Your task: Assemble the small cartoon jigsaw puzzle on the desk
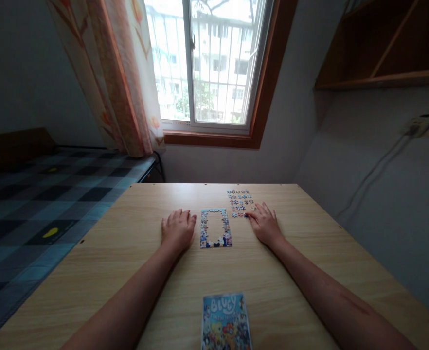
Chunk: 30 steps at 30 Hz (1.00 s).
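Note:
A jigsaw puzzle frame [204, 238] lies flat on the table, its border pieces joined round a bare middle. Just left of it my left hand [179, 227] rests palm down, fingers stretched out on the wood. To the right, my right hand [264, 224] lies low over the table with its fingers apart. Its thumb or index tip touches a dark blue puzzle piece [246, 215] at the near edge of the loose pieces. Those loose puzzle pieces [240, 197] are spread in rough rows beyond the frame's right side.
Near me on the wooden table [127, 287] lies a Bluey puzzle box [226, 322]. A bed with a checked cover [21, 233] stands along the left. Beyond are a curtain [116, 78] and a window [218, 63]; a wall shelf [382, 80] hangs upper right.

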Each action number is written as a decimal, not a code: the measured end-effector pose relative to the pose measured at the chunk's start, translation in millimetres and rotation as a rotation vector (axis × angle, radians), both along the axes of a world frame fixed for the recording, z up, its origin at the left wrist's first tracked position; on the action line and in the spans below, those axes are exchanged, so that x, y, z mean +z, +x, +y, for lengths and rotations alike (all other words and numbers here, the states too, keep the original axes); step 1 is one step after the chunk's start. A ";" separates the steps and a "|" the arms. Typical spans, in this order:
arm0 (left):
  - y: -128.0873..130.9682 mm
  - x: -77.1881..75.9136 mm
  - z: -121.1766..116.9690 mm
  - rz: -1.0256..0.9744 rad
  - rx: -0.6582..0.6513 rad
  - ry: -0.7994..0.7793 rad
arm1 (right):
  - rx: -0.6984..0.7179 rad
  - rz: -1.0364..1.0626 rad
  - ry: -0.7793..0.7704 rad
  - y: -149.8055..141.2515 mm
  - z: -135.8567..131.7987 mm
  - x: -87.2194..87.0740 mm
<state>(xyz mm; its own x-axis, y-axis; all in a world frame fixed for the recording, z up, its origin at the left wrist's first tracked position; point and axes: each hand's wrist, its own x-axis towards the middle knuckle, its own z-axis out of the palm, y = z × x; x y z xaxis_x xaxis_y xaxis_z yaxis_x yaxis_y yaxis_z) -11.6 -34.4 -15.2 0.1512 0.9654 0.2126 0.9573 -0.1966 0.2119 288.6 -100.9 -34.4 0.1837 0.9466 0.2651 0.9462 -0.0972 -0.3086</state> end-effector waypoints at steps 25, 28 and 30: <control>0.6 1.2 -0.8 0.017 -0.005 -0.020 | 0.001 0.049 0.006 2.0 3.1 1.0; 0.7 1.8 -1.2 0.027 -0.005 -0.019 | -0.008 0.058 0.007 2.1 3.1 1.3; 0.8 2.2 -1.4 0.026 -0.006 -0.024 | -0.010 0.062 0.007 2.0 2.9 1.9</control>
<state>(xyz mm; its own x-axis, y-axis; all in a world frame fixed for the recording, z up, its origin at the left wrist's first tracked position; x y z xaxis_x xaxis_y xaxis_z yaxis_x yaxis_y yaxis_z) -10.8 -35.8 -13.0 0.1623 0.9692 0.1854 0.9614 -0.1976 0.1915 290.6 -98.0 -32.5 0.2097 0.9426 0.2600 0.9242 -0.1043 -0.3674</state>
